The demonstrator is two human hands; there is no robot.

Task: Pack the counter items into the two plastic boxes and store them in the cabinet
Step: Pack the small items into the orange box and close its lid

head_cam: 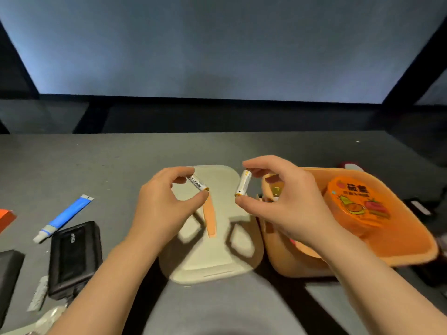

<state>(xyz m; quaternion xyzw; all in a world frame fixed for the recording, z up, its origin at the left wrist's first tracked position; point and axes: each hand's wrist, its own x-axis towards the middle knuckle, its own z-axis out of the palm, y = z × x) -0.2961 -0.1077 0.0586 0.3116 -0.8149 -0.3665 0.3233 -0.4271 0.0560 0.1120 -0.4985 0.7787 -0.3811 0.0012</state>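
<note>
1. The left hand (167, 201) pinches a white battery (198, 183) end to end between thumb and fingers (180, 172), holding it tilted above the beige lid (217, 252).
2. The right hand (285, 201) grasps a second battery (243, 183) the same way, nearly upright, over the gap between the lid and the orange box (411, 238).
3. Both batteries are off the counter (121, 160) and near each other, but apart.
4. The orange box lies open just right of the lid and already holds a round orange tub (355, 204); something gold shows behind the right hand, too hidden to name.
5. Left on the counter are a blue tube (65, 217), a black power bank (75, 257) and a few more items at the far left edge.
6. The step in hand looks like packing small items. I see only one box; whether the beige piece covers a second I cannot tell.
7. Next, the batteries likely go into the orange box beside the tub. That calls for moving both hands right, lowering them past the rim, then letting go low so they do not roll.
</note>
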